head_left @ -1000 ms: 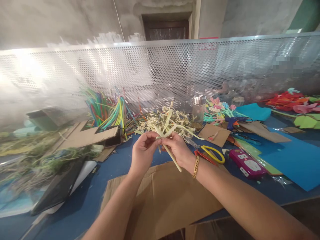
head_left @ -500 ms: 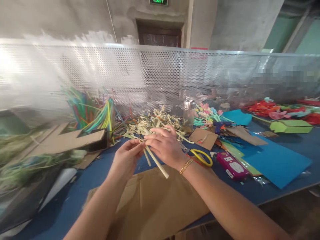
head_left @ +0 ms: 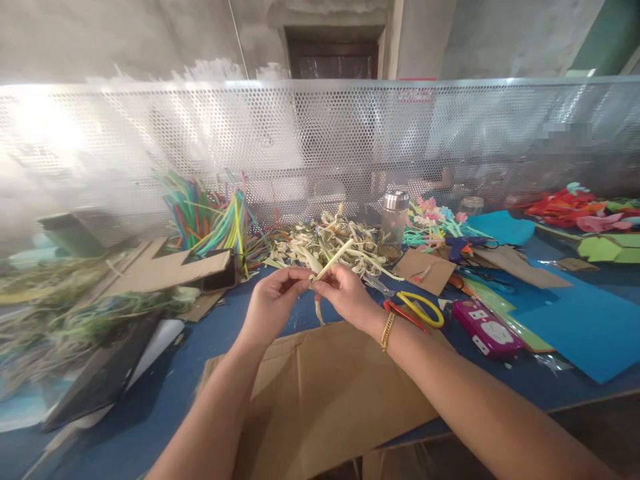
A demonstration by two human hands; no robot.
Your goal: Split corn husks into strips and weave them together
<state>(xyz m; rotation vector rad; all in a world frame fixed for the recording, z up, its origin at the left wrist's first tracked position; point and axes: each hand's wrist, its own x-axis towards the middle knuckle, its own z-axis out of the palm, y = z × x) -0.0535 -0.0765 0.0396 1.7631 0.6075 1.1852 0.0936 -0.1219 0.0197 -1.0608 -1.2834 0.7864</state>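
Both hands meet above the table, pinching a pale green plant-fibre strip (head_left: 335,259) that looks like dried husk. My left hand (head_left: 277,300) closes thumb and fingertips on a small loop or knot at its lower end. My right hand (head_left: 350,300), wearing a gold bracelet, pinches the strip close beside the left fingertips. One end points up to the right; another, darker end hangs below the fingers. Just behind lies a heap of similar dry strips (head_left: 327,233). Beneath the wrists is a flat cardboard sheet (head_left: 330,393).
Scissors (head_left: 420,308) with yellow and orange handles lie right of my right hand, near a magenta box-like device (head_left: 485,327), blue sheets (head_left: 590,320) and a glue gun (head_left: 463,247). A glass bottle (head_left: 395,217) stands behind. Coloured pipe cleaners (head_left: 210,217) and cut cardboard (head_left: 160,273) are left.
The strip's long end has swung from pointing down-right to up-right. My right fingers have gone from lying over the top to a pinch beside the left. The camera view has shifted slightly left.
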